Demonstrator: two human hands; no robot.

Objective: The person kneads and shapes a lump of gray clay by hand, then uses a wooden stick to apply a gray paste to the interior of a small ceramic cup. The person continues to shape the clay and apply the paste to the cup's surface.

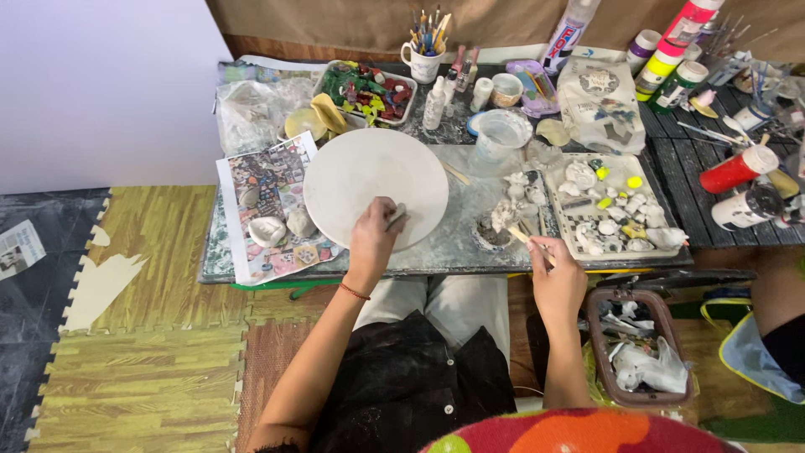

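Note:
A large round white disc [369,180] lies flat on the low table [453,252]. My left hand [373,235] rests on the disc's near edge, closed on a small grey lump [396,218]. My right hand [553,273] hovers at the table's front edge, right of the disc, gripping a thin wooden-handled tool [524,237] whose tip points toward a small grey bowl [490,235]. White clay pieces [516,197] sit between the disc and the tray.
A white tray [570,243] of small white and yellow pieces stands at right. A clear cup [501,134], a mug of brushes [422,59], paint bottles [671,67], a tray of red and green bits [369,88], a printed sheet [268,201]. A brown bin [639,348] sits on the floor mats.

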